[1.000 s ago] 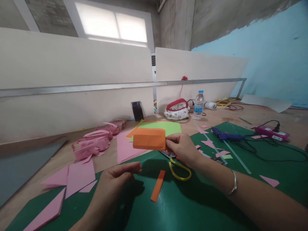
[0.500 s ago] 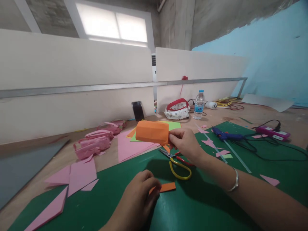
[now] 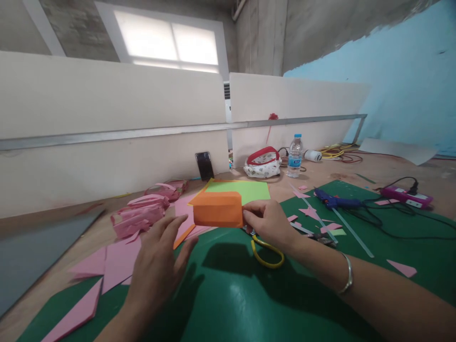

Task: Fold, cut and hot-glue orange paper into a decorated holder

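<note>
A folded orange paper piece [image 3: 218,210], creased lengthwise, is held above the mat. My right hand [image 3: 265,221] pinches its right end between thumb and fingers. To the left of it, my left hand [image 3: 160,259] is open with its fingers apart, not touching the paper. Just beyond the left fingertips lies an orange strip [image 3: 184,235], partly hidden, at the edge of the pink sheets. Scissors with a yellow handle [image 3: 269,259] rest on the mat below my right hand, which hides part of them.
A green cutting mat [image 3: 249,304] covers the table. Pink cut pieces [image 3: 121,259] and pink folded bundles [image 3: 142,213] lie left; a light green sheet [image 3: 252,190] is behind. A blue glue gun [image 3: 337,199], its cord, a water bottle [image 3: 294,156] and a phone [image 3: 204,166] stand farther off.
My left hand has lifted from the mat, moved left and opened. The orange strip it held now lies by the pink sheets. My right hand has lowered the orange paper slightly, leftward.
</note>
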{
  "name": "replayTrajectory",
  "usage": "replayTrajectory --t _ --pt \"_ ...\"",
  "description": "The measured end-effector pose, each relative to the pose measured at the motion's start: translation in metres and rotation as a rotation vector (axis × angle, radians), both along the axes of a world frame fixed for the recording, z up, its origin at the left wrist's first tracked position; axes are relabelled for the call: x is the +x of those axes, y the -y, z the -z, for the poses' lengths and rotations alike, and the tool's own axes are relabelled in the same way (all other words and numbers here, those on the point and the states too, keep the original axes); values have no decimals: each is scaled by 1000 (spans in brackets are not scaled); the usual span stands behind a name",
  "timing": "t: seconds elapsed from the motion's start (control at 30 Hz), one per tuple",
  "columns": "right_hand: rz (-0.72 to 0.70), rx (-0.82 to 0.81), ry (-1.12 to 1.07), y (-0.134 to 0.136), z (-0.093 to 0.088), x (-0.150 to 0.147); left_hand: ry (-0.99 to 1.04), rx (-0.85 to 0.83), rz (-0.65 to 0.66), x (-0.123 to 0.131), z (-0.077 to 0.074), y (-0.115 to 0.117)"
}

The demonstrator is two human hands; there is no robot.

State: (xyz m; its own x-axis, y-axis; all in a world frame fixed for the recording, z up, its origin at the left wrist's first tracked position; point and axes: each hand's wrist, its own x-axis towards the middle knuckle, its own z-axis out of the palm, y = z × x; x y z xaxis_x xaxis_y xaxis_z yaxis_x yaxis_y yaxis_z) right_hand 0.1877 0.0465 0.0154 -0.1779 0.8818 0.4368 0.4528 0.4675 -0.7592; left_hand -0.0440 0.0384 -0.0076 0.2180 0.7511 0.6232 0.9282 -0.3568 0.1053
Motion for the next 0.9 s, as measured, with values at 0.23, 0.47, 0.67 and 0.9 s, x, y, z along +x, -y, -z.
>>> replayTrajectory --t 0.23,0.47,0.67,0.9 --pt "-103 215 221 20 5 -13 -150 300 287 33 10 30" --pt "-186 351 365 29 14 -19 -105 266 387 28 21 26" --pt "-285 186 180 31 4 -18 54 48 381 28 16 29" --pt "-189 226 173 24 1 -12 546 -273 374 31 0 40"
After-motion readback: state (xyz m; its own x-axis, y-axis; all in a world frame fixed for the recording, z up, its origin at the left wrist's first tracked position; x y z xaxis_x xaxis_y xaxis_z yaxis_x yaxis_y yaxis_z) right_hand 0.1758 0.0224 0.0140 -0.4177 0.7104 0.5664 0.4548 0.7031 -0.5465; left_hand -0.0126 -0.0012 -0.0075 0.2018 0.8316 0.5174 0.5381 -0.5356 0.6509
